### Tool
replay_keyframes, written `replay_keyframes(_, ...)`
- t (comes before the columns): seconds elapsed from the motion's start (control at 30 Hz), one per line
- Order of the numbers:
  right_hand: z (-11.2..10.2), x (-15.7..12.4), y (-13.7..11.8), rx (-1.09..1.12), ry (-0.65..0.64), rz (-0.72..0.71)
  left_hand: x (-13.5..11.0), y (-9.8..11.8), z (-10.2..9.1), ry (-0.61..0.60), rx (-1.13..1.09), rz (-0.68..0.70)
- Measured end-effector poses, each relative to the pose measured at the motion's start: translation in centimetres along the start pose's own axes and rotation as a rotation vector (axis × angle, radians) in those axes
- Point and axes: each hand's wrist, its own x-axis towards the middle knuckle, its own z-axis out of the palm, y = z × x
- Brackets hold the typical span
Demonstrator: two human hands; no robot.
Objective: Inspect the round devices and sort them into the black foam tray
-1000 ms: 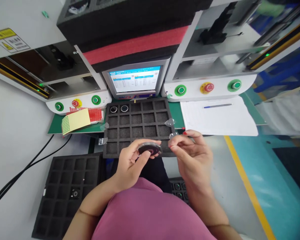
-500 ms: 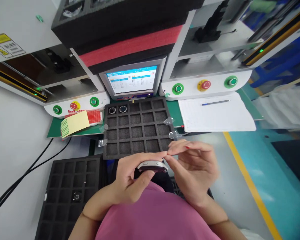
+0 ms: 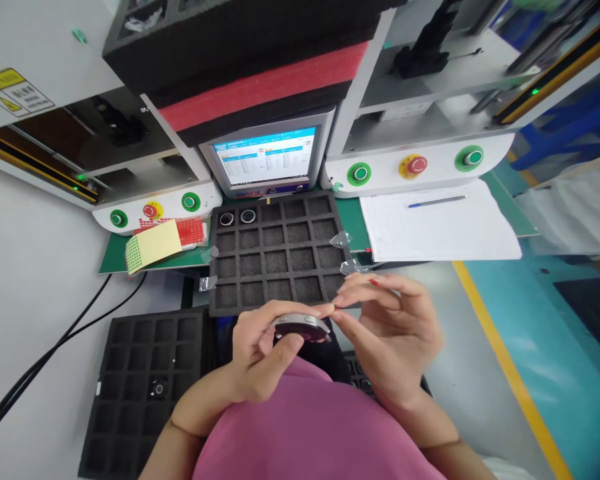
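Observation:
My left hand [image 3: 260,357] is closed around a round watch case [image 3: 303,328] with a silver rim, two side buttons and a dark face tilted toward me. No strap shows on it. My right hand [image 3: 393,333] is at the right of the watch case, thumb and forefinger pinched together at the tip of my left forefinger. Whatever lies in that pinch is too small to make out. A small red mark shows on one of the right fingers. Just beyond both hands is a black foam tray [image 3: 280,277] with two round watch parts [image 3: 248,217] in its far left pockets.
A second foam tray [image 3: 130,407] at lower left holds a small dark part [image 3: 158,389]. A screen [image 3: 267,160] stands between two machines with green and red buttons [image 3: 417,165]. Paper with a pen [image 3: 437,201] lies right; a yellow sticker sheet [image 3: 155,247] lies left.
The watch case has tilted slightly in my left hand, and the left thumb has shifted a little to the left. My right fingers have spread a bit, the pinch staying in place.

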Motion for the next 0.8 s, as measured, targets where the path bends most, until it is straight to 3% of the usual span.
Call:
replay_keyframes(0.27,0.1,0.4,0.1,-0.069,0.051,-0.065,-0.1,-0.2,0.4,0.024,0.062,0.016)
replay_keyframes(0.4,0.2,0.2,-0.4,-0.023,0.119,-0.030,0.4,-0.5,1.0,0.200,0.132,0.011)
replay_keyframes(0.5,0.4,-0.2,-0.9,0.065,0.125,0.087,0.7,-1.0,1.4,0.306,0.207,-0.054)
replay_keyframes(0.67,1.0,-0.6,-1.0,0.263,0.052,0.287,0.6,-1.3,1.9,0.239,0.363,-0.066)
replay_keyframes(0.8,1.0,-0.5,-0.7,0.347,0.058,0.343,0.6,-0.5,1.8,0.123,0.333,-0.003)
